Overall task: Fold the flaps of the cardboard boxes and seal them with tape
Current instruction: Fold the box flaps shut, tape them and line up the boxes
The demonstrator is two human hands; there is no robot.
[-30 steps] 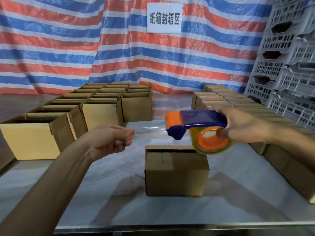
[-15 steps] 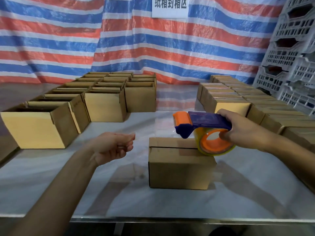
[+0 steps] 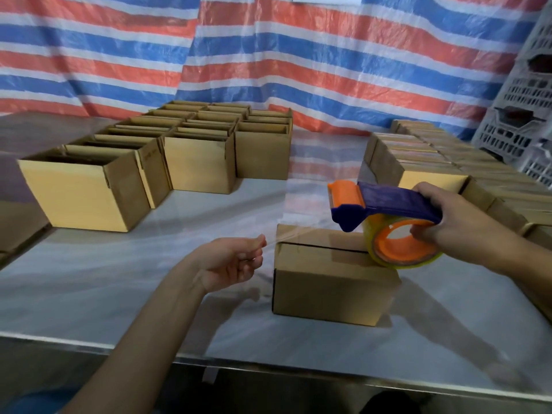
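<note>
Box (image 3: 331, 282): stands on the desk (image 3: 134, 282), near its front edge and right of centre. Top flaps are folded down, and a dark seam runs along the top from left to right.

Dispenser (image 3: 385, 204): blue body with an orange head, held above the right part of the box with the head pointing left. Its roll (image 3: 401, 249), clear tape on an orange core, sits at the right end of the box top and appears to touch it.

Right hand (image 3: 457, 219): grips the dispenser from the right. The fingers (image 3: 424, 234) are curled round the handle and into the core.

Left hand (image 3: 230, 261): just left of the box, palm turned up. Its fingers (image 3: 257, 243) are closed narrowly, pinching the free end of the tape (image 3: 277, 238). The thin clear strip runs from them across the box's top left corner toward the dispenser.

Open boxes (image 3: 86, 192): several rows on the left of the desk, flaps up, well apart from the box.

Closed boxes (image 3: 433, 162): rows on the right of the desk, behind the right hand.

Background: a red, white and blue striped tarp (image 3: 268, 55), with grey crates (image 3: 525, 115) stacked at the far right.
</note>
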